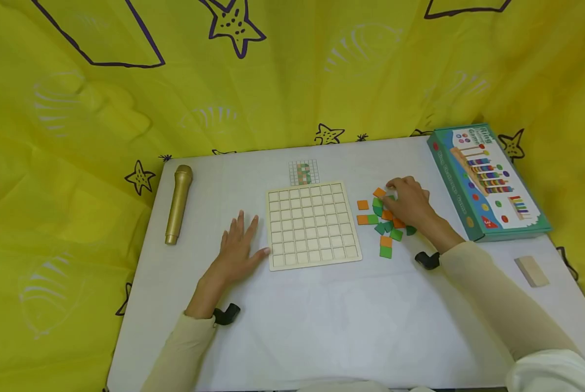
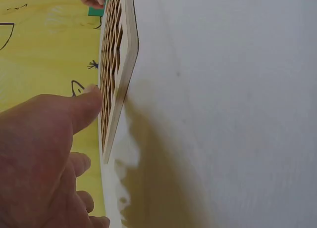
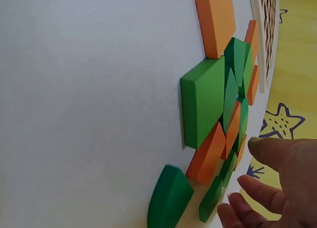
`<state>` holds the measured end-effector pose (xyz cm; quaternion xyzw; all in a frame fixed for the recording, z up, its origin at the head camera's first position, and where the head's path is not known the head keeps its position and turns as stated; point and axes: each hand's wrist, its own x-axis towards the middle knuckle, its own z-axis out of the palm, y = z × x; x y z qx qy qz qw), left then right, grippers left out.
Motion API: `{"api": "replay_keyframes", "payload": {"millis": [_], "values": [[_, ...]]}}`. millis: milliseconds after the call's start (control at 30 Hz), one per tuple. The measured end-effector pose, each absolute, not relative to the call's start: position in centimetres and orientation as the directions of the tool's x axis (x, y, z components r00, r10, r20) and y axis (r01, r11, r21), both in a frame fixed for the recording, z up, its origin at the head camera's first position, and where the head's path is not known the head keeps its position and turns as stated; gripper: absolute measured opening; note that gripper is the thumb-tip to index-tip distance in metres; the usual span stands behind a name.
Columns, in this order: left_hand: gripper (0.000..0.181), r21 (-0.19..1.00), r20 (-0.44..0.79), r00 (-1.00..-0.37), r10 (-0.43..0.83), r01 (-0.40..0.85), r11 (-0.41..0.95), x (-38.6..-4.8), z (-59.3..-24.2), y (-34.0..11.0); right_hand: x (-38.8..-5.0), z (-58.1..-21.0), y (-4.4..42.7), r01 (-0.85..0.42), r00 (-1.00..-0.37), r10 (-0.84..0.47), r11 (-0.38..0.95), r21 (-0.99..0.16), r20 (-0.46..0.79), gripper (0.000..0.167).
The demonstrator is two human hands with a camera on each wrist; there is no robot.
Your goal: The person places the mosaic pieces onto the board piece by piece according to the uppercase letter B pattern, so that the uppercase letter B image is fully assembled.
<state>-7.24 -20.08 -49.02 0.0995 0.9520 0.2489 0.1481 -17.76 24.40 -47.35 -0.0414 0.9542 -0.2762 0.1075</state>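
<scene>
A pale wooden grid board [image 1: 314, 263] lies in the middle of the table, its square cells bare. My left hand [image 1: 237, 250] is spread at the board's left side, thumb at its edge; the left wrist view shows the thumb [image 2: 84, 107] against the rim. My right hand [image 1: 410, 201] hovers at the far side of a loose pile of orange and green tiles. Square ones include a green tile [image 3: 203, 102] and an orange tile [image 1: 363, 204]; a dark green tile [image 3: 170, 196] has a curved side. The right thumb and fingers are apart, with nothing visible between them.
A small pattern card [image 1: 303, 172] lies behind the board. A gold microphone [image 1: 178, 204] is at the left, a green game box [image 1: 488, 182] at the right rear, and a wooden block [image 1: 531, 271] near the right edge. A yellow patterned curtain [image 1: 282, 81] surrounds the table's back and sides.
</scene>
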Motion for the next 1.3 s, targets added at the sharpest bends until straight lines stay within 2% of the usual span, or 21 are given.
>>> {"api": "replay_keyframes", "payload": {"millis": [233, 400, 633, 967, 1300], "values": [[0.079, 0.489, -0.253, -0.921, 0.297, 0.143, 0.861, -7.4, -49.4, -19.5, -18.4, -47.8, 23.7, -0.010, -0.975, -0.121, 0.862, -0.508, -0.186, 0.045], [0.075, 0.479, -0.255, -0.920, 0.298, 0.148, 0.865, -7.3, -49.5, -19.3, -18.7, -48.0, 23.5, -0.012, -0.975, -0.126, 0.853, -0.521, -0.182, 0.038], [0.068, 0.482, -0.264, -0.916, 0.303, 0.147, 0.864, -7.3, -49.2, -19.2, -19.2, -48.4, 23.6, -0.014, -0.967, -0.151, 0.833, -0.553, -0.204, 0.038], [0.066, 0.470, -0.261, -0.915, 0.307, 0.158, 0.869, -7.4, -48.9, -19.0, -20.4, -48.7, 23.5, -0.001, -0.954, -0.166, 0.833, -0.553, -0.249, 0.037], [0.065, 0.464, -0.258, -0.917, 0.306, 0.160, 0.871, -7.1, -48.4, -18.5, -21.4, -48.8, 23.1, -0.056, -0.945, -0.224, 0.831, -0.554, -0.240, 0.036]]}}
